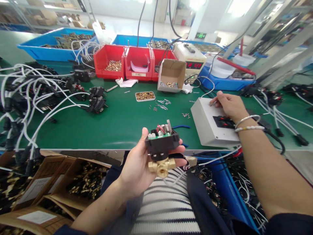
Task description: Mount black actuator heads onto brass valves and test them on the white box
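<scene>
one valve [162, 162], three red bins [110, 74]

Navy garment [207, 199] over a white-and-dark striped top [166, 209].
Right wrist [238, 111]: silver-coloured bangle [247, 117], pale beaded bracelet [250, 128]; dark sleeve [288, 223] nearer.

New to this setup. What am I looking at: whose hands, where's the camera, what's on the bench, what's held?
No robot here: these are a person's bare hands. The single picture comes from a camera worn on the head, looking forward and down.

The left hand holds a black housing with its circuit board exposed and a brass fitting below. The right hand is at a pale box, fingertips at its top; exactly what they grip is unclear.

On the green bench are red bins, a small tray of brass parts, loose metal clips and black units with white cables.
</scene>
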The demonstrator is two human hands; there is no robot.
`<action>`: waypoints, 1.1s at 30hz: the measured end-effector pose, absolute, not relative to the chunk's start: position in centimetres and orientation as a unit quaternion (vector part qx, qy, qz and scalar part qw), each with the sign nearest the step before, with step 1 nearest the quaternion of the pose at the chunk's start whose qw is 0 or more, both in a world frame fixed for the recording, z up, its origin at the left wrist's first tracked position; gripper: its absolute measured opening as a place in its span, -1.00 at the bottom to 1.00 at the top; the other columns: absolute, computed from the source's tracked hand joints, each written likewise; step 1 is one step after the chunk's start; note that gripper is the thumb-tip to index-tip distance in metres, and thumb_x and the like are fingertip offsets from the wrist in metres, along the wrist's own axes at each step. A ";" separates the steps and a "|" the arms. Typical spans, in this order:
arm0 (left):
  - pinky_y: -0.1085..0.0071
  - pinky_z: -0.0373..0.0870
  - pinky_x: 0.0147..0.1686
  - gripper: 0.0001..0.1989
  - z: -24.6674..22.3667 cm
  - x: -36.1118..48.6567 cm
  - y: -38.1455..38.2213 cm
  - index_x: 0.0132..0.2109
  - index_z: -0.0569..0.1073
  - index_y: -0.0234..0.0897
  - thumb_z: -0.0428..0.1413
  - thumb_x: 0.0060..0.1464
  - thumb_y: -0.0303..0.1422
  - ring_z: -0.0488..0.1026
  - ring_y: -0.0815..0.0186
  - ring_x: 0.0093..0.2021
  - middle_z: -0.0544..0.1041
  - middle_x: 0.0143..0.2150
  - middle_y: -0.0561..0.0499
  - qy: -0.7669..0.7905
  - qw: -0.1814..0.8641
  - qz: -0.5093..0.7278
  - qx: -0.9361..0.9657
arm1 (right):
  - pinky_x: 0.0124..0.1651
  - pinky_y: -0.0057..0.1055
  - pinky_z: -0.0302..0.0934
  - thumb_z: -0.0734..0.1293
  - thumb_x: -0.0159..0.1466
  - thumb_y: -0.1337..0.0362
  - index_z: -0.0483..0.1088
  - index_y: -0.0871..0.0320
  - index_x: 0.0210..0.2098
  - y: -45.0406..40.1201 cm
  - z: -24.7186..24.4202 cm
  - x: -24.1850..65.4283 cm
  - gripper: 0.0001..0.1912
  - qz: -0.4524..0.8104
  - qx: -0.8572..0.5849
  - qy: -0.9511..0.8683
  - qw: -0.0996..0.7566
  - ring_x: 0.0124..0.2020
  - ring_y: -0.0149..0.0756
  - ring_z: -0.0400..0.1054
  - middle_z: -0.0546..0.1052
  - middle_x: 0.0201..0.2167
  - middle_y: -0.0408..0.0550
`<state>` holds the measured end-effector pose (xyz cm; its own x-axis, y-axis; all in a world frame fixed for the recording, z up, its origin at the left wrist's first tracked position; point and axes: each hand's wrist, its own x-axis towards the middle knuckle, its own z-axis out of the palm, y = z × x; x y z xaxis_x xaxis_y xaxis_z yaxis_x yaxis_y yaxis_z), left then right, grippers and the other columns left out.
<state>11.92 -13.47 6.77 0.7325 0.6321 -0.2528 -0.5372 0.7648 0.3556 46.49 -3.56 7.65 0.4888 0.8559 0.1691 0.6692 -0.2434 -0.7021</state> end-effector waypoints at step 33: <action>0.29 0.59 -0.10 -0.65 7.8 12.1 -14.2 0.09 0.53 -0.30 0.20 0.19 -0.28 0.63 0.17 -0.12 0.66 -0.05 -0.13 0.297 0.832 0.389 0.262 | -0.26 -0.44 0.18 0.24 0.43 -0.06 0.43 0.20 -0.55 -3.8 7.6 46.5 -0.43 0.166 -0.745 -0.513 0.393 -0.49 -0.42 0.21 0.53 -0.50 0.00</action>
<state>12.10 -14.22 7.76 0.5220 0.8022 -0.2898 -0.4914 0.5606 0.6665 46.55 -3.76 7.57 0.4193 0.8944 0.1558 0.6338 -0.1655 -0.7556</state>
